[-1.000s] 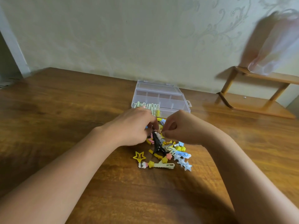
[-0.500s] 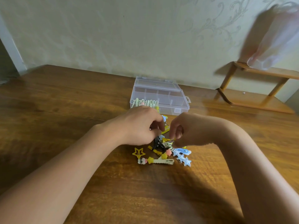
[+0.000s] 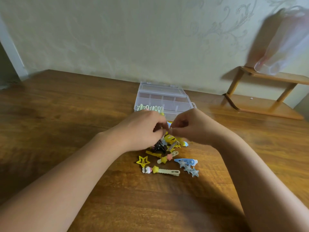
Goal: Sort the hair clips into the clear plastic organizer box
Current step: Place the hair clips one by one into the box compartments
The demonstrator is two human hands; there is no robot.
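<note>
A pile of hair clips (image 3: pixel 168 144) lies on the wooden table, just in front of the clear plastic organizer box (image 3: pixel 177 102). The box stands open, with pale green clips (image 3: pixel 150 108) in its near left compartment. My left hand (image 3: pixel 143 129) and my right hand (image 3: pixel 187 126) meet fingertip to fingertip above the pile, fingers curled, pinching something small between them that blur hides. Loose clips lie nearer me: a yellow star clip (image 3: pixel 143 161), a blue star clip (image 3: pixel 187 163), a cream clip with a yellow star (image 3: pixel 162 170). A black clip (image 3: pixel 158 146) sits under my left hand.
A wooden two-tier shelf (image 3: pixel 267 97) stands at the back right against the wall, with a blurred translucent bag (image 3: pixel 284 42) on it. The table (image 3: pixel 66 114) stretches bare to the left and towards me.
Both hands rose slightly and drew together above the pile. The black clip my left hand held up a second ago now lies in the pile. The view shifted a little.
</note>
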